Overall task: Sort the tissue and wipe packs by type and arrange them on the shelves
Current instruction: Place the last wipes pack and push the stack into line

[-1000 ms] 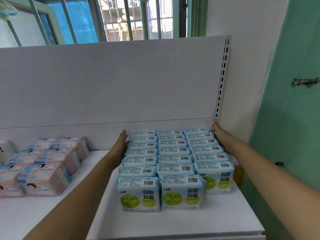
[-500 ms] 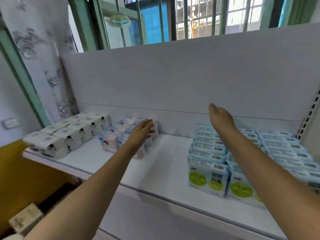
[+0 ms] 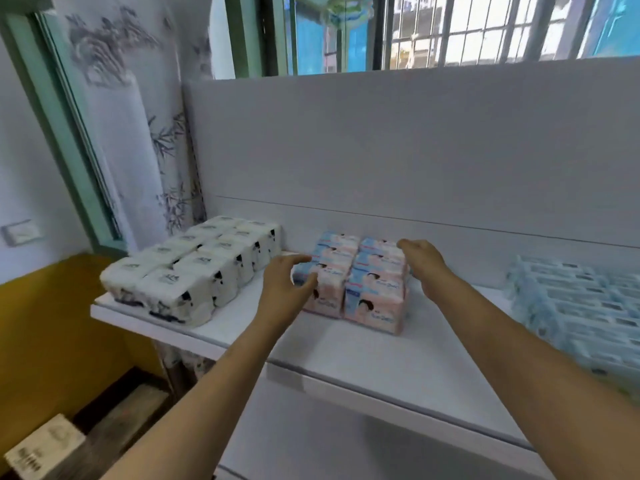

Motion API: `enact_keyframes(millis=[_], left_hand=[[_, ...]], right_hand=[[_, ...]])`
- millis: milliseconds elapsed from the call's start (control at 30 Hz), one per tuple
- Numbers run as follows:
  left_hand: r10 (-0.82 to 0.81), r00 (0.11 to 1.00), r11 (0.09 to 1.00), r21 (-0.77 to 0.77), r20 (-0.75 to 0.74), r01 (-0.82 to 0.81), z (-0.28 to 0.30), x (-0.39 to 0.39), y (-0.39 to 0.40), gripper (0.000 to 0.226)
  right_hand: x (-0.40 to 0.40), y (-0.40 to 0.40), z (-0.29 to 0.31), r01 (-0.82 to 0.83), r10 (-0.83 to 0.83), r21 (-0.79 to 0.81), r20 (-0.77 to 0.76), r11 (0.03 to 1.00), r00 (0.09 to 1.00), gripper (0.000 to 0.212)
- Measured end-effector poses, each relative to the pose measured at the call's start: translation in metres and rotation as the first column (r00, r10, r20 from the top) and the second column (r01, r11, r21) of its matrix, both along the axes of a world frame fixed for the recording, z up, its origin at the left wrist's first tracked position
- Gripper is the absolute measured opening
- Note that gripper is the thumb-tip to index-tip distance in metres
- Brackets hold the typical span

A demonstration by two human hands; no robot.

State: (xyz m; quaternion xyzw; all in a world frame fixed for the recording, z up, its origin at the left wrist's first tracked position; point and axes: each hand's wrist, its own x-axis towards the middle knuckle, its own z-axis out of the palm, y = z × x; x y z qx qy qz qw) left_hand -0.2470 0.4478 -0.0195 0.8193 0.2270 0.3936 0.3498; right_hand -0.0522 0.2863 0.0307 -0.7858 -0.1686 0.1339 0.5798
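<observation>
A white shelf (image 3: 363, 348) runs across the scene in front of a plain white back panel (image 3: 398, 143), with a barred window (image 3: 450, 29) above it. Three groups of packs stand on the shelf, each sorted by kind. At the left end sits a block of white tissue packs (image 3: 194, 268) with dark markings, in two rows running away towards the back panel. In the middle stands a block of pink and blue wipe packs (image 3: 363, 282), also two rows wide, with faces printed on the fronts. At the right, blurred, lie rows of pale blue packs (image 3: 575, 303), well apart from the middle block.

Both bare arms reach forward to the middle block. The left hand (image 3: 284, 289) is at its left side, fingers loosely spread and slightly curled, with the fingertips at the near left pack; whether they press on it cannot be told. The right hand (image 3: 422, 265) is at the right side of the block, fingers relaxed and pointing left over the far packs, and it grips nothing.

Below the shelf at the near left lies a cardboard box (image 3: 45, 448) on the floor beside a yellow wall (image 3: 52, 323).
</observation>
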Motion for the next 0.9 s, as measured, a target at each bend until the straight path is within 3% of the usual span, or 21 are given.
enact_keyframes(millis=[133, 233, 300, 367, 500, 600, 767, 833, 900], left_hand=[[-0.057, 0.972, 0.995, -0.097, -0.229, 0.036, -0.018, 0.001, 0.028, 0.092], [-0.176, 0.954, 0.982, -0.110, -0.242, 0.153, -0.031, 0.014, 0.033, 0.119], [-0.248, 0.945, 0.966, -0.122, -0.213, 0.226, -0.041, 0.026, 0.031, 0.128], [-0.253, 0.957, 0.962, -0.147, -0.144, 0.232, -0.048, 0.036, 0.026, 0.127], [-0.218, 0.976, 0.965, -0.153, -0.022, 0.212, -0.052, 0.049, 0.019, 0.113], [-0.200, 0.980, 0.972, -0.126, 0.009, 0.199, -0.053, 0.052, 0.016, 0.104], [-0.258, 0.966, 0.956, -0.146, -0.015, 0.254, -0.048, 0.048, 0.019, 0.101], [-0.293, 0.954, 0.949, -0.142, -0.067, 0.282, -0.048, 0.038, 0.027, 0.108], [-0.317, 0.933, 0.947, -0.101, -0.172, 0.304, -0.046, 0.026, 0.040, 0.115]], right_hand=[[0.058, 0.034, -0.058, 0.055, -0.054, 0.006, -0.135, 0.998, 0.989, 0.077], [0.035, 0.039, -0.043, 0.097, -0.094, 0.011, -0.158, 0.995, 0.983, 0.041], [0.025, 0.045, -0.033, 0.099, -0.094, 0.017, -0.195, 0.995, 0.976, 0.032], [0.027, 0.050, -0.032, 0.090, -0.082, 0.024, -0.227, 0.996, 0.970, 0.040], [0.028, 0.054, -0.030, 0.073, -0.071, 0.004, -0.215, 0.997, 0.974, 0.026], [0.028, 0.057, -0.030, 0.075, -0.070, 0.019, -0.201, 0.997, 0.977, 0.038], [0.019, 0.048, -0.031, 0.062, 0.021, 0.202, -0.386, 0.977, 0.922, 0.049], [0.010, 0.037, -0.030, 0.016, 0.022, 0.139, -0.268, 0.990, 0.963, 0.065], [-0.007, 0.018, -0.029, -0.033, 0.043, -0.108, 0.092, 0.994, 0.995, 0.086]])
